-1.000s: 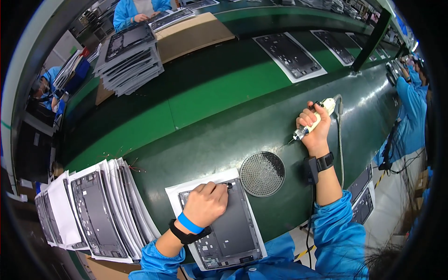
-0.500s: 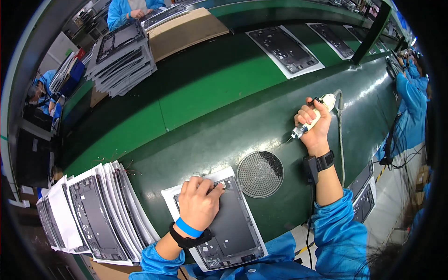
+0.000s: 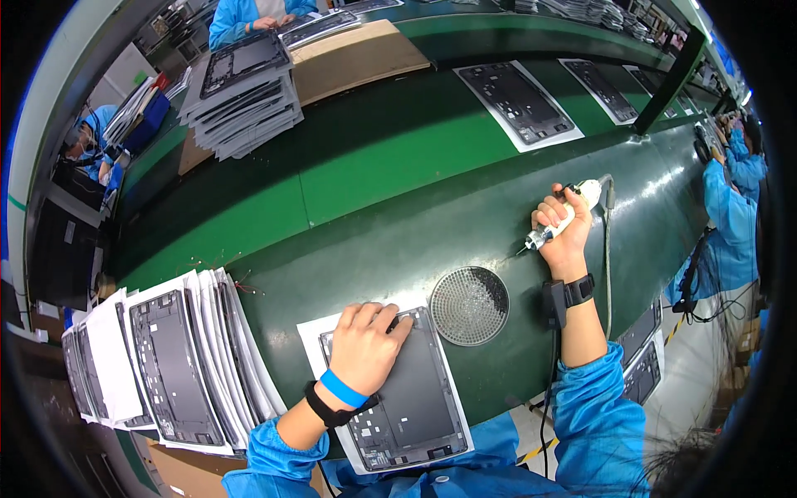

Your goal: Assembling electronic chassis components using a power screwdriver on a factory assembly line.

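Note:
My right hand (image 3: pixel 568 236) is wrapped round a cream-coloured electric screwdriver (image 3: pixel 591 192). Its thin bit points down and left, above the dark green bench. My left hand (image 3: pixel 363 349), fingers apart and slightly bent, rests palm down on the upper part of a dark grey tablet housing (image 3: pixel 419 378). The housing lies on a white sheet (image 3: pixel 312 334) in front of me. Whatever is beneath the left palm and fingertips is hidden. Between the hands, on the bench, stands a round perforated metal dish (image 3: pixel 461 311), with small dark screws gathered along its right side.
A leaning row of similar housings with white sheets (image 3: pixel 174 365) stands at the left. Beyond is a green belt (image 3: pixel 257 203) carrying spaced housings (image 3: pixel 519 101) and a tall stack (image 3: pixel 245 104). Co-workers in blue sit opposite and at right. A cable (image 3: pixel 608 274) hangs from the screwdriver.
The view has shifted slightly. My left hand's thumb and index finger have moved apart a little on the housing. My right hand still holds the screwdriver in about the same place.

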Demonstrator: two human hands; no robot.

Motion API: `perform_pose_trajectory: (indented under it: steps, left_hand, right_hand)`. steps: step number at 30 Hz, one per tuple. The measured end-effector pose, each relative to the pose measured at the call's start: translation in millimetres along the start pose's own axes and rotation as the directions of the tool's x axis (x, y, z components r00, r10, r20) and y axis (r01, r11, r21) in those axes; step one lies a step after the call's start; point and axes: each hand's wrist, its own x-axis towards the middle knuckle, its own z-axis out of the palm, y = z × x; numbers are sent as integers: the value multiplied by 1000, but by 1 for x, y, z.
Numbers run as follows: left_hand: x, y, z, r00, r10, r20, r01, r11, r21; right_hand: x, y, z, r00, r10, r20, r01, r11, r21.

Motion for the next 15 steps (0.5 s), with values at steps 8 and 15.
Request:
perform_pose_trajectory:
  steps: [8,15]
  left_hand:
    - [-4,5,-3,998,-65,16,64,994,84]
    - [-1,-1,-4,994,-100,53,99,995,14]
  right_hand:
    - [1,2,0,1000,12,10,-12,1000,-12]
    - [2,3,0,1000,10,-8,-10,1000,-2]
